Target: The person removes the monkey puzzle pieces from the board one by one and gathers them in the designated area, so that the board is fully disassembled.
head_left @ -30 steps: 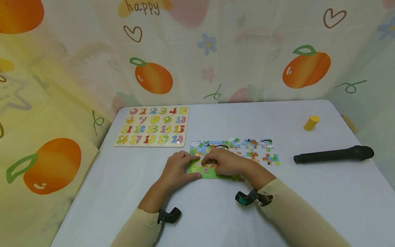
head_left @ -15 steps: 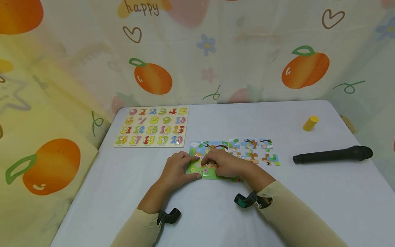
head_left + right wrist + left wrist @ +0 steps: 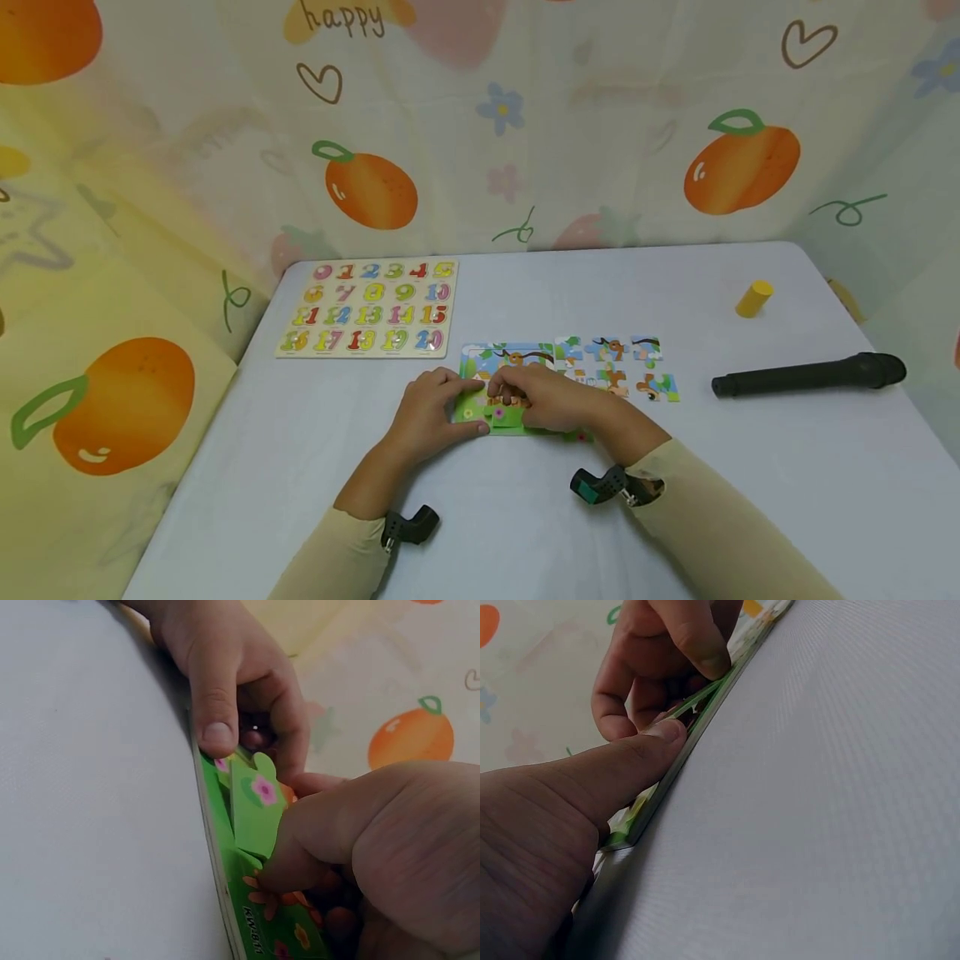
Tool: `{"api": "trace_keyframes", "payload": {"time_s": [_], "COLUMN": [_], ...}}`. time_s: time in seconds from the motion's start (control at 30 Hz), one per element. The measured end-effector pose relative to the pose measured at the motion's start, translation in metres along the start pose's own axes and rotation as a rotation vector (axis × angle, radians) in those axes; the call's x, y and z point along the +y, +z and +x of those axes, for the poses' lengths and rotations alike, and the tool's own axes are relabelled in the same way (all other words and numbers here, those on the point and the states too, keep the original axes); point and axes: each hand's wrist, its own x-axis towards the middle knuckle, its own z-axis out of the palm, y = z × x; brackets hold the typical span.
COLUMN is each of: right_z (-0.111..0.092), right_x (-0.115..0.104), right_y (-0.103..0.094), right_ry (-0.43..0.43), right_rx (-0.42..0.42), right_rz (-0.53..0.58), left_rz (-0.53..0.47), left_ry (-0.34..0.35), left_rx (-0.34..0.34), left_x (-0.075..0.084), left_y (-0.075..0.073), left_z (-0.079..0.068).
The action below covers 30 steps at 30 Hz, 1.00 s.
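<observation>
In the head view, a small picture puzzle board (image 3: 468, 421) with a green border lies in front of both hands. My left hand (image 3: 427, 412) lies over the board's left end, its thumb (image 3: 641, 761) extended onto the front edge and its index fingertip touching the picture. My right hand (image 3: 551, 396) pinches a green puzzle piece (image 3: 255, 802) with a pink flower. This piece tilts up out of the board, one edge raised, close to the left thumb. Curled fingers of the right hand hide part of the board.
Several loose puzzle pieces (image 3: 611, 350) lie right of the board. A number board (image 3: 367, 308) sits at the back left. A black microphone (image 3: 810, 375) and a yellow cylinder (image 3: 754, 298) are on the right of the white table (image 3: 300, 467). A patterned curtain (image 3: 450, 125) hangs behind.
The green piece with the flower has tipped up from the board, and the right index finger has lifted slightly with it. The left hand keeps its place on the board.
</observation>
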Motion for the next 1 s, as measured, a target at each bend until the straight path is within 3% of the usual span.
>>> {"api": "trace_keyframes", "payload": {"time_s": [0.43,0.8,1.0], "right_z": [-0.0018,-0.0046,-0.0043], "right_x": [0.0067,0.0051,0.0045], "right_y": [-0.0024,-0.0015,-0.0031], "right_ry": [-0.018,0.001,0.021], "right_rx": [-0.013,0.051,0.076], "right_rz": [0.098,0.166,0.276], "left_rz": [-0.007,0.002,0.003], "left_ry": [-0.001,0.015,0.020], "left_rx": [-0.006,0.003,0.004], "left_x": [0.0010,0.0001,-0.0008], "left_y": [-0.0024,-0.0015,-0.0012], "left_z": [-0.0009,-0.0009,-0.0006]}}
